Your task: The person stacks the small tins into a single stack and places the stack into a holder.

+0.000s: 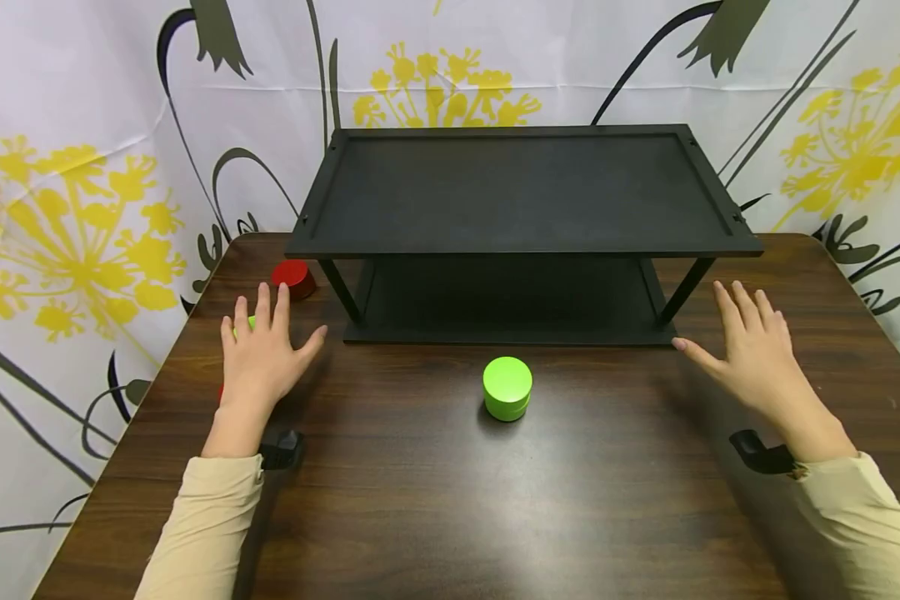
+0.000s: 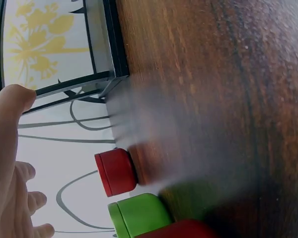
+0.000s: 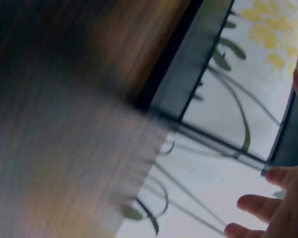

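Note:
My left hand (image 1: 261,358) hovers over the table's left side, fingers spread, holding nothing. Beneath and beyond it are a red round container (image 1: 294,278) and a green one (image 2: 141,215), mostly covered by the hand in the head view. Another red container (image 2: 181,230) is partly cut off in the left wrist view. On the right, my right hand (image 1: 757,354) is held with its fingers spread beside the shelf's right leg, and it too holds nothing. Between the hands, a bright green round container (image 1: 507,388) stands on the table in front of the shelf.
A black two-tier shelf (image 1: 525,192) stands at the back of the dark wooden table (image 1: 420,500). Its slanted legs join the upper board to the lower board (image 1: 506,300). Behind hangs a white curtain (image 1: 450,50) with yellow flowers and grey stems.

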The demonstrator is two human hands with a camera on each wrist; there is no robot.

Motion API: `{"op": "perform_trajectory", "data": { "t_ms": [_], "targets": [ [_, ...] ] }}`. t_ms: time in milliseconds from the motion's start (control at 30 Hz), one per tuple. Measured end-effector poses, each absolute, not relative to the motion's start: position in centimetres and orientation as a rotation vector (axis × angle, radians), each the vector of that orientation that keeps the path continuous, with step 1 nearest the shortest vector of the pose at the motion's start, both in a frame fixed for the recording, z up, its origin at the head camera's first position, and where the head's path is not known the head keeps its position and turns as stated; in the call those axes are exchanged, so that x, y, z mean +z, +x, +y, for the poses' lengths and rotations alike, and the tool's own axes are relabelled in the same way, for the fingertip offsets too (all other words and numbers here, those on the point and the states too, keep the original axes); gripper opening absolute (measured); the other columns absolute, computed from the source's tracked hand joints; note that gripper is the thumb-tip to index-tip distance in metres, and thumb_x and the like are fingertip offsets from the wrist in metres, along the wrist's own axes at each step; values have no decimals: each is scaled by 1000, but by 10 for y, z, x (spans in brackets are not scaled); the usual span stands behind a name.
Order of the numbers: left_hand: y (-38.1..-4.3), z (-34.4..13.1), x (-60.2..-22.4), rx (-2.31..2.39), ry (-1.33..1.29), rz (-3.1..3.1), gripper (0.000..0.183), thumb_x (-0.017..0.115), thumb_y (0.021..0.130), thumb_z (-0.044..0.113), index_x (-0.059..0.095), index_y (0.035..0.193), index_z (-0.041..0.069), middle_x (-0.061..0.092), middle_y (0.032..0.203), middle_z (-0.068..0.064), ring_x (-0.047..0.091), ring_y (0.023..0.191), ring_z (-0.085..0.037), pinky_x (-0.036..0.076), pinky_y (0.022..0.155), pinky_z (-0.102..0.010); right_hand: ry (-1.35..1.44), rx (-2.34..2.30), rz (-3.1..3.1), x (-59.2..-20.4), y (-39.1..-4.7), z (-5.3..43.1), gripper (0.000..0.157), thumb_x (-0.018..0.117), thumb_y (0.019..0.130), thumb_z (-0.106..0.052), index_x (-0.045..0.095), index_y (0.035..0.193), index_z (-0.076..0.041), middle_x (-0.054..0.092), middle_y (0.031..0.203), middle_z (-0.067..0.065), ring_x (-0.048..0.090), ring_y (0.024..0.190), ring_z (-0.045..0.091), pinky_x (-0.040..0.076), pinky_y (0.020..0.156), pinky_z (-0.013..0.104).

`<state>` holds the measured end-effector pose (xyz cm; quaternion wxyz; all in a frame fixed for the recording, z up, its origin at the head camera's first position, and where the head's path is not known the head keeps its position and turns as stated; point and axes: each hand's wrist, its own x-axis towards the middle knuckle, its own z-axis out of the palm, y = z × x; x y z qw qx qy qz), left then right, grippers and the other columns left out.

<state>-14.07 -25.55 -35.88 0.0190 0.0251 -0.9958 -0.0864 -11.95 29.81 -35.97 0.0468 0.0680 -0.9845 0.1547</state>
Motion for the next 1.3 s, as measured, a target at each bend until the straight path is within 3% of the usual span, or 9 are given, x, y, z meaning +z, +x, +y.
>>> {"op": "perform_trajectory", "data": {
  "t_ms": [200, 400, 633, 867, 1033, 1300],
  "targets": [
    [-138, -256, -353, -288, 44, -3081, 80, 40, 95, 53, 11, 153, 6, 12, 157, -27, 9, 141, -53, 7, 113, -69, 355, 708, -2931, -355, -117, 276, 87, 63, 91, -39, 18, 148, 8, 27, 146, 38, 25, 133, 57, 22, 107, 68],
    [-131, -260, -349, -349, 21, -3052, 75, 41, 96, 50, 18, 152, 3, 24, 153, -29, 19, 138, -52, 14, 113, -67, 406, 912, -2941, -350, -109, 250, 80, 67, 90, -27, 22, 149, 3, 36, 144, 33, 38, 127, 52, 35, 97, 66],
    [-126, -270, -346, -415, -26, -2971, 63, 45, 97, 41, 39, 140, -5, 44, 139, -31, 41, 125, -51, 31, 106, -64, 448, 1263, -2925, -352, -104, 225, 71, 65, 91, -23, 27, 148, -5, 40, 147, 23, 37, 135, 43, 34, 108, 57],
    [-122, -276, -343, -472, -20, -2992, 54, 49, 98, 35, 45, 137, -2, 50, 132, -32, 48, 114, -49, 42, 92, -65, 518, 1490, -2896, -363, -106, 206, 68, 68, 89, -16, 32, 145, -4, 45, 143, 21, 44, 131, 40, 37, 108, 56],
    [-119, -282, -342, -504, -17, -2977, 52, 51, 97, 35, 48, 135, -1, 52, 129, -30, 49, 110, -45, 43, 85, -62, 583, 1521, -2877, -371, -107, 193, 65, 70, 86, -11, 37, 142, 0, 49, 139, 21, 48, 128, 40, 39, 107, 55],
    [-110, -294, -348, -626, -22, -2945, 49, 58, 93, 32, 52, 130, -1, 54, 127, -30, 50, 114, -46, 41, 88, -65, 626, 1585, -2894, -384, -104, 177, 62, 71, 85, -12, 42, 139, -1, 49, 141, 19, 49, 128, 39, 40, 106, 55]
  ]
}}
